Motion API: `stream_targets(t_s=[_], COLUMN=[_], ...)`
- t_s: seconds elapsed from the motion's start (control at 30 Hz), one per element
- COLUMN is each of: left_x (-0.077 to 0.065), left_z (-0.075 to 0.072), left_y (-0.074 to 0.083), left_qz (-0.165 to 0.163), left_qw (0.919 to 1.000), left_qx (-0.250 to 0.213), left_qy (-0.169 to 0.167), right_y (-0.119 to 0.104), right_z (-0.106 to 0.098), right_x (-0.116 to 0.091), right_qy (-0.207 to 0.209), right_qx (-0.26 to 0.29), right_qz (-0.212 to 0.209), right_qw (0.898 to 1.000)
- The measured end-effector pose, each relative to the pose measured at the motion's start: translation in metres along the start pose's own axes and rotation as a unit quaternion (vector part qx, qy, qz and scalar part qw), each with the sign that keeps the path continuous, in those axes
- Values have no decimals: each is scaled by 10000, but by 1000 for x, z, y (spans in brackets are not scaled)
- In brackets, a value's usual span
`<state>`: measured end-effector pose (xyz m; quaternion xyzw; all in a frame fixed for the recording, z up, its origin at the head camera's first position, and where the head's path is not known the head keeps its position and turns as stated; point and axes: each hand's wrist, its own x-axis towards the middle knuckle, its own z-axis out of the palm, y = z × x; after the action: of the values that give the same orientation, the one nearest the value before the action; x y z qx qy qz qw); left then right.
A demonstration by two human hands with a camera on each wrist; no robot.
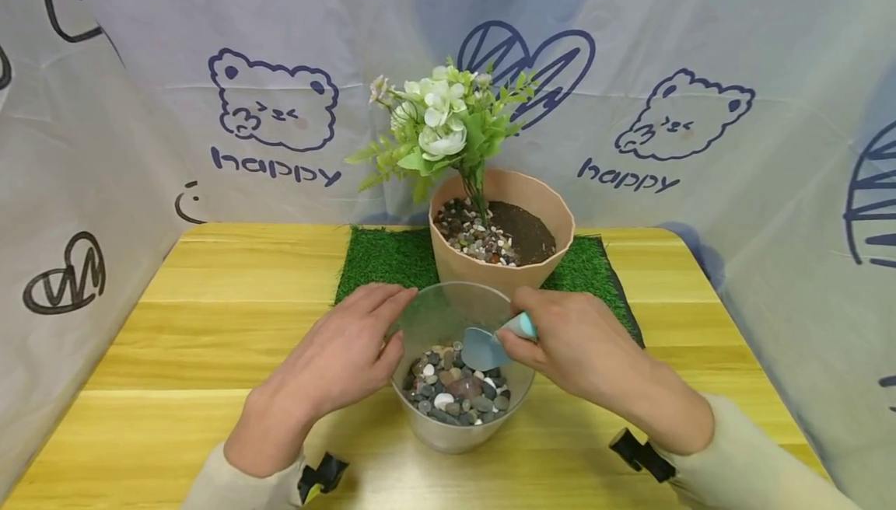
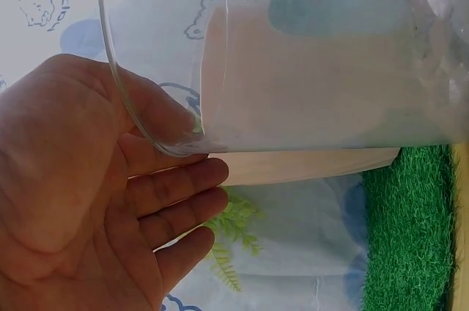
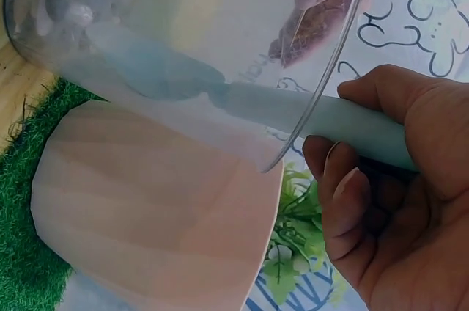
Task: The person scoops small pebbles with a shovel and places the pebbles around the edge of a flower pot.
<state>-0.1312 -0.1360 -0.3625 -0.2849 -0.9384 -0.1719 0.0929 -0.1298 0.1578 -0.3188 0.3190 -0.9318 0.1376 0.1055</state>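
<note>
A clear plastic container [image 1: 448, 436] with several mixed pebbles [image 1: 455, 397] in it stands on the table. My right hand [image 1: 584, 339] grips the handle of a small light blue trowel [image 1: 483, 351]; its blade reaches down inside the container to the pebbles. In the right wrist view, the trowel handle [image 3: 352, 124] passes over the rim, with fingers curled round it. My left hand [image 1: 346, 343] rests at the container's left side near the rim, fingers fairly straight. The left wrist view has that hand's palm [image 2: 66, 179] facing the camera, with fingertips right at the rim.
Behind the container, a peach flowerpot [image 1: 500, 261] holds dark soil, small stones and a bunch of white flowers [image 1: 444, 117] with green leaves. It sits on a green artificial grass mat [image 1: 385, 257]. Printed white cloth [image 1: 392, 12] hangs round the back and sides of the wooden table [image 1: 231, 316].
</note>
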Motion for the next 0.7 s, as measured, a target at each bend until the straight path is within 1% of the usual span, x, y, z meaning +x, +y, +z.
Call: stream_targets(t_s=[0.07,0.23,0.3,0.47,0.6,0.7], left_x=[0,0,0,0,-1,-1], left_z=[0,0,0,1,1,1], left_y=[0,0,0,-1,-1,-1], left_qz=[0,-9,-16,21,27,8], left_qw=[10000,10000,10000,10000,10000,9999], left_qx=[-13,-44,-55,-72,-87,-107], left_qy=[-16,-2,-1,5,23,3], right_y=[1,2,2,3,4,5], right_z=[3,8,7,-2,-2,0], right_x=[1,3,4,4,5,6], right_qy=[-53,-19,-73,-386,-402,-369], right_qx=[-62,-123,-16,291,374,449], right_qz=[-89,-383,-330,-11,-96,-70], right_qw=[9999,9992,9994,9988,9984,9983])
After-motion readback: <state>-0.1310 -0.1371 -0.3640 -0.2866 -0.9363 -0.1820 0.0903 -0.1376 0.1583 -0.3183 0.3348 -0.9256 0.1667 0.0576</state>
